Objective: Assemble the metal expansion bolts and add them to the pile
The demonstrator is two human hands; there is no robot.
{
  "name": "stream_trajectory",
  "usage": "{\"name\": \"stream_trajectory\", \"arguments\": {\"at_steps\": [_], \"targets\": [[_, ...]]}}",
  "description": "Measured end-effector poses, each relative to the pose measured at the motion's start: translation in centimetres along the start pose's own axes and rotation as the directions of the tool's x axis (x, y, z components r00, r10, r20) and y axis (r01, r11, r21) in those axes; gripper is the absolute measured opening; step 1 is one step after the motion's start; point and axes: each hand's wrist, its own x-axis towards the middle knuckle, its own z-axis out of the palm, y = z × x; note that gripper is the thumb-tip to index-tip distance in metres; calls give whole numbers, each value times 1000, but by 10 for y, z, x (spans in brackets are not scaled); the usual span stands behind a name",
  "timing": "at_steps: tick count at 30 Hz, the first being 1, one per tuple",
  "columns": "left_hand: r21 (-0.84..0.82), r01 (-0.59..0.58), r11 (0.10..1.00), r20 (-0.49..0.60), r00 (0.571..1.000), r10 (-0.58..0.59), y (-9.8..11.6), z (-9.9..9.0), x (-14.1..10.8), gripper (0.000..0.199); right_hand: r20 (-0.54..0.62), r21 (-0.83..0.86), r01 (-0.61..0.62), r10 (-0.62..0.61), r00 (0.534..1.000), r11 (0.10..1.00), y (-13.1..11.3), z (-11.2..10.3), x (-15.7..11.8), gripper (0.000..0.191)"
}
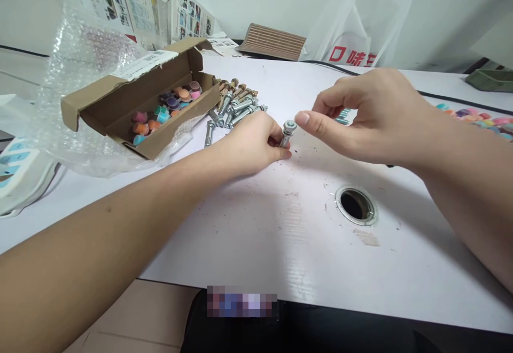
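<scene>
My left hand is closed around a silver expansion bolt, held upright over the white table with its hex nut end on top. Just right of the nut is the thumb tip of my right hand; whether it touches the metal I cannot tell. That hand's fingers curl loosely apart from the thumb, with nothing seen between them. Behind my left hand lies a pile of silver and brass-coloured expansion bolts. Some small greenish metal pieces show partly behind my right hand.
At the left, an open cardboard box holds small colourful paint pots, with bubble wrap around it. More colourful pots lie far right. A round cable hole opens in the table. A white plastic bag stands behind.
</scene>
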Motion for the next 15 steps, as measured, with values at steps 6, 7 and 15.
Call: {"name": "stream_trajectory", "arguments": {"at_steps": [6,7,15], "targets": [[10,19,1000,-8,1000,-19,1,1,0,11,69,5,-78,78,995,997,-6,-2,0,46],[17,13,1000,-15,1000,-12,1,1,0,12,62,-3,-116,116,991,993,-6,-2,1,55],[5,0,1000,0,1000,0,1,1,0,13,51,104,-60,55,997,993,-8,8,-2,40]]}}
